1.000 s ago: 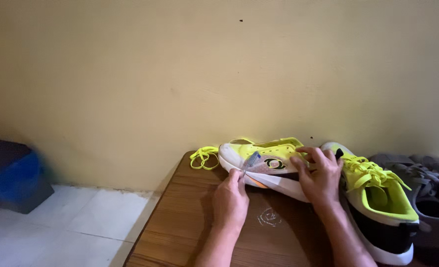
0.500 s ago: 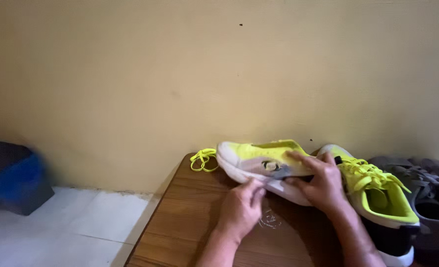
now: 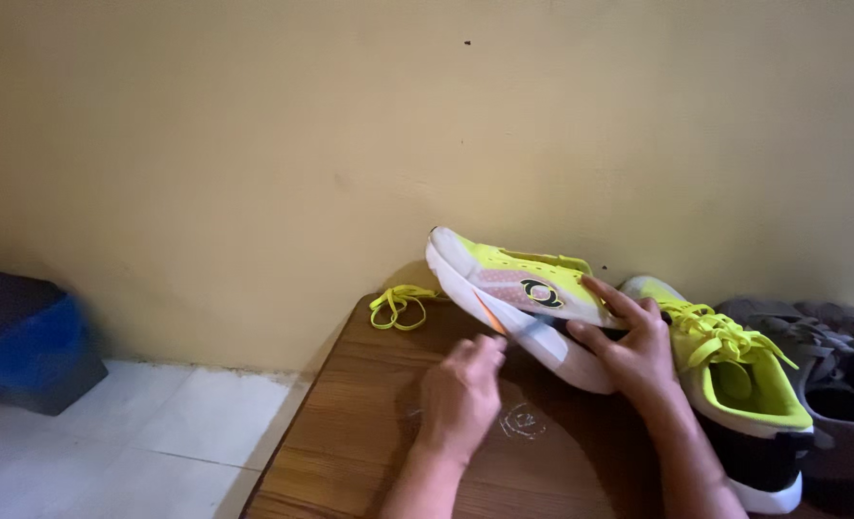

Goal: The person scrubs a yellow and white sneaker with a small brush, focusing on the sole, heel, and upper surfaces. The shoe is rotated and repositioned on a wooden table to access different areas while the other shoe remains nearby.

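Now my right hand [image 3: 631, 354] grips the unlaced yellow shoe [image 3: 518, 288] at its middle and tilts it, toe up and to the left, above the far side of the table [image 3: 350, 423]. My left hand [image 3: 460, 394] is closed on a small brush [image 3: 531, 332], blurred, against the white sole. I judge I am scrubbing the sole edge; next stroke needs steady pressure along it. A loose lace [image 3: 398, 306] lies at the far left corner.

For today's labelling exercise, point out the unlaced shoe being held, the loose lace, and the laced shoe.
unlaced yellow shoe [image 3: 513, 279], head view, side of upper
loose yellow lace [image 3: 398, 306], head view, coiled loops
laced yellow shoe [image 3: 734, 370], head view, tongue and opening
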